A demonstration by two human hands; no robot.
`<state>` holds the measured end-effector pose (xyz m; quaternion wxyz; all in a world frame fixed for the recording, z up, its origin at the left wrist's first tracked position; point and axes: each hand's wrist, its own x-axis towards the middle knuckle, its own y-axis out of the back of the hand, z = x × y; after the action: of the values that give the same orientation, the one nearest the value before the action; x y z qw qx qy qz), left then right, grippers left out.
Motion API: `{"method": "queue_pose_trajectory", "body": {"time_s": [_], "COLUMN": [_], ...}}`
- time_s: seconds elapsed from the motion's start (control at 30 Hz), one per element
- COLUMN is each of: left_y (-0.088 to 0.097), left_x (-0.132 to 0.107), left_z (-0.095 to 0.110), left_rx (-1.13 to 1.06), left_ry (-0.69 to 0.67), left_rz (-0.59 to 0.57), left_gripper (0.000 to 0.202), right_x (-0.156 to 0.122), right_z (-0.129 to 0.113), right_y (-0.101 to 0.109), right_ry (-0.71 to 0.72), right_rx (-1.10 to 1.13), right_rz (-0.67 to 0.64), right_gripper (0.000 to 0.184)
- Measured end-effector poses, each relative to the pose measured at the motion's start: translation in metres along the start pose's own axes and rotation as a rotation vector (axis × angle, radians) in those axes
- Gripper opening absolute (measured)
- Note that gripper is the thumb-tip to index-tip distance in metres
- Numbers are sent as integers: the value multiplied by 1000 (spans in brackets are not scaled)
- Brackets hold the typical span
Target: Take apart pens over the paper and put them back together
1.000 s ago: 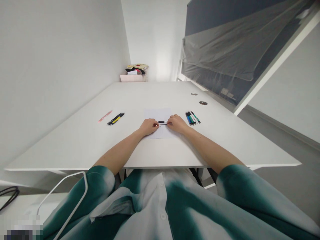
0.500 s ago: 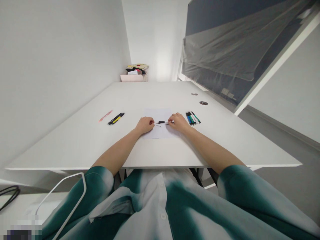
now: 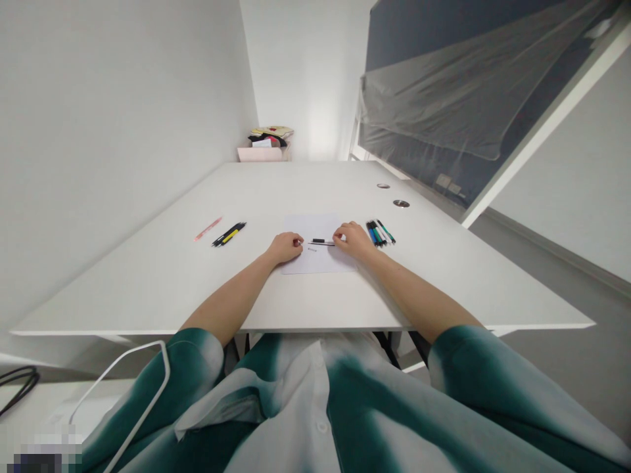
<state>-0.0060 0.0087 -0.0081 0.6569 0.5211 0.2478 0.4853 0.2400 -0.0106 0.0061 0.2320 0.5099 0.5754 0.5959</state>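
On a white sheet of paper (image 3: 318,261) in the middle of the white table (image 3: 148,276), my two hands work with a taken-apart pen. My right hand (image 3: 351,240) pinches the end of the thin pen part (image 3: 321,242), which has a black grip and points left. My left hand (image 3: 286,247) is curled on the paper, its fingertips closed on a small piece with a red spot. A tiny spring-like piece (image 3: 312,249) lies on the paper between my hands.
A group of blue, green and black pens (image 3: 378,232) lies just right of my right hand. Black and yellow pens (image 3: 228,234) and a pink pen (image 3: 208,228) lie to the left. Two round cable holes (image 3: 401,203) sit further back. A box with clutter (image 3: 265,146) stands at the far end.
My hands have drawn apart: the left hand pulled away to the left of the pen part, and a small piece now lies on the paper between them.
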Motion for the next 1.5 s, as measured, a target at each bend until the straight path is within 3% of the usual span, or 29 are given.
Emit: {"method": "queue_pose_trajectory", "body": {"time_s": [0.23, 0.4, 0.5, 0.73, 1.03, 1.5], "left_y": [9, 5, 4, 4, 8, 11], "left_x": [2, 3, 2, 3, 2, -2], "left_z": [-27, -43, -43, -45, -53, -50], "left_rx": [-13, 67, 103, 110, 185, 186], "left_ry": [104, 127, 128, 184, 264, 274], "left_rz": [107, 110, 83, 80, 60, 50], "left_gripper": [36, 37, 37, 38, 41, 41], "right_x": [2, 4, 4, 4, 4, 3], "right_z": [26, 31, 29, 29, 38, 37], "right_y": [-10, -17, -20, -23, -25, -28], "right_ry": [-124, -186, -185, -127, -259, -270], "right_rx": [116, 119, 89, 111, 67, 25], "right_rz": [105, 16, -44, -45, -6, -2], "right_gripper": [30, 32, 33, 33, 35, 30]}}
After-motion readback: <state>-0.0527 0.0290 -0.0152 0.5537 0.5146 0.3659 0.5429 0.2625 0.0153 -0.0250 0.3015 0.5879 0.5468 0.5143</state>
